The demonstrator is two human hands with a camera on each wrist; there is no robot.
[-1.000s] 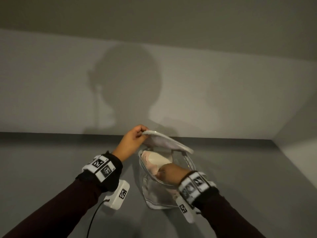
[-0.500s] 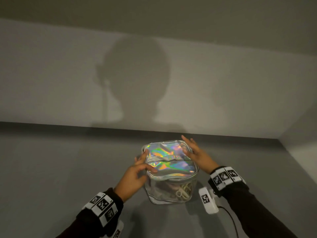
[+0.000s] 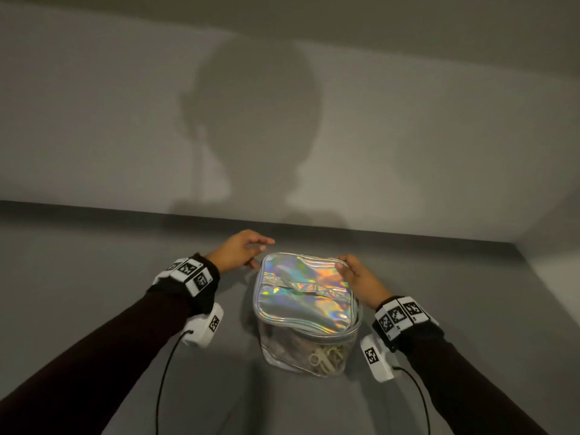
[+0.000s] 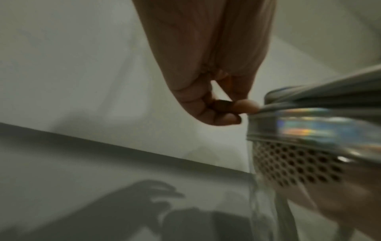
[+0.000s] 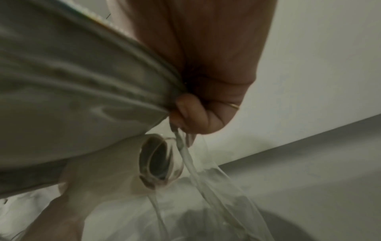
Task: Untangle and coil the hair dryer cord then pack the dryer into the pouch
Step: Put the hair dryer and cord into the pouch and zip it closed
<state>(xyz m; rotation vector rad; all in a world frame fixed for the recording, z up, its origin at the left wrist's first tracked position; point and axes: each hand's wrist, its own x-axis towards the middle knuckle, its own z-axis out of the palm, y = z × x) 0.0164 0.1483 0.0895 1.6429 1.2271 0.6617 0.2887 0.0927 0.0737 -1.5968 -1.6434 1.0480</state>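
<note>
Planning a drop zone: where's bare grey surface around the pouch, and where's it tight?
Bare table runs left of the left hand, and right of the right hand toward the side wall. A strip lies open between the forearms, nearer than the pouch. Crowded: both far corners of the pouch, where the hands are.

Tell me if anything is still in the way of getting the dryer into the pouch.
Nothing visible is. The dryer already sits inside the clear-walled pouch, and the holographic lid lies folded down over it. The left hand is at the lid's far left corner; the right hand pinches its right edge.
</note>
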